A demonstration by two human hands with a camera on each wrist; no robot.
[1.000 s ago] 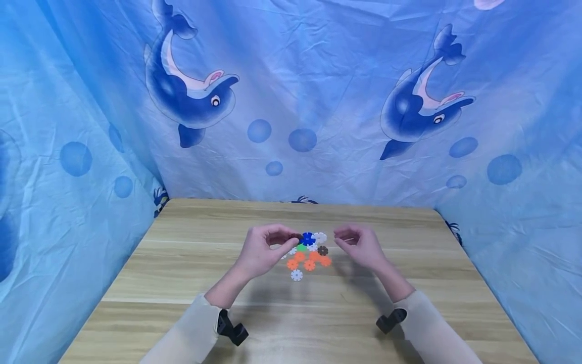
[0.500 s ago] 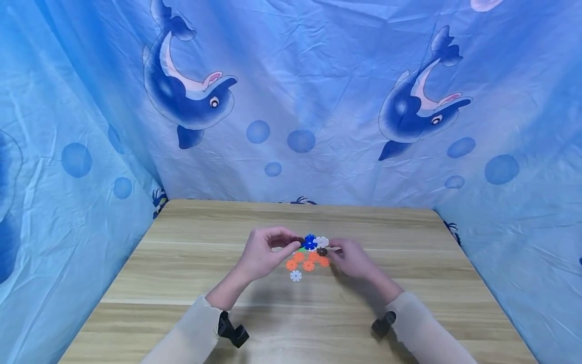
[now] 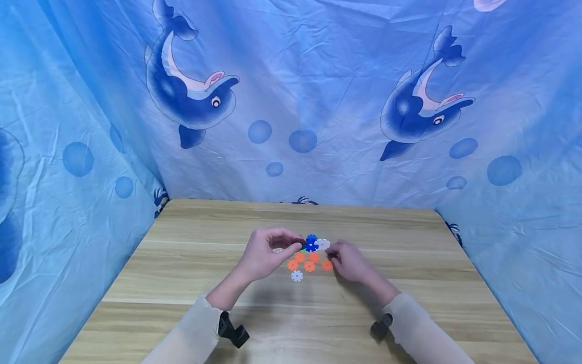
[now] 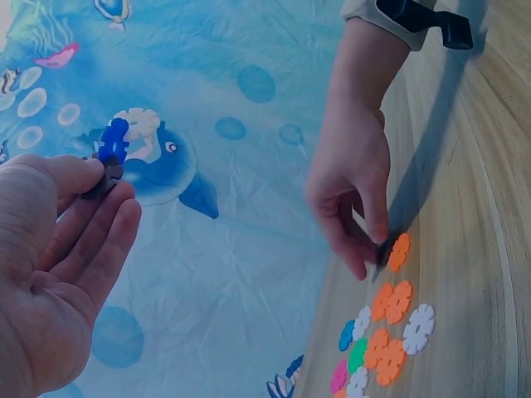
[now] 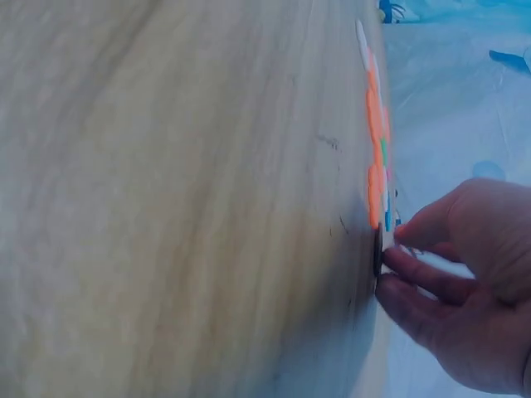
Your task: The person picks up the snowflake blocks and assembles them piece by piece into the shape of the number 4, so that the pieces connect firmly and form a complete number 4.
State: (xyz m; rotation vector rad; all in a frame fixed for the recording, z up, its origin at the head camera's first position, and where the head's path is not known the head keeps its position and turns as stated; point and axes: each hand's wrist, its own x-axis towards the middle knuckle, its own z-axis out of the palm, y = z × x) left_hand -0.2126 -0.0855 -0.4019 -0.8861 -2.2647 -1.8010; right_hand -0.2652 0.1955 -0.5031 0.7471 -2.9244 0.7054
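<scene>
My left hand point(image 3: 268, 254) pinches a small joined piece of snowflake discs above the table. A dark brown disc point(image 4: 99, 184) sits between thumb and fingers, with a blue disc point(image 4: 114, 143) and a white disc point(image 4: 139, 123) linked beyond it. My right hand point(image 3: 352, 262) is down at the tabletop, right of the loose discs. Its thumb and fingers pinch another dark brown disc point(image 5: 379, 249), seen edge-on in the right wrist view and mostly covered in the head view.
Several orange discs point(image 3: 309, 266) lie on the wooden table point(image 3: 291, 323) with a white disc point(image 3: 297, 276) nearest me. Green point(image 4: 358, 355), pink point(image 4: 339, 376) and blue discs point(image 4: 347, 334) lie among them. A blue dolphin-print curtain point(image 3: 291, 101) surrounds the table.
My right hand has come down leftward to the loose discs, taken hold of the brown disc and shifted it slightly right. My left hand stays nearly still with its joined piece, slightly lower.
</scene>
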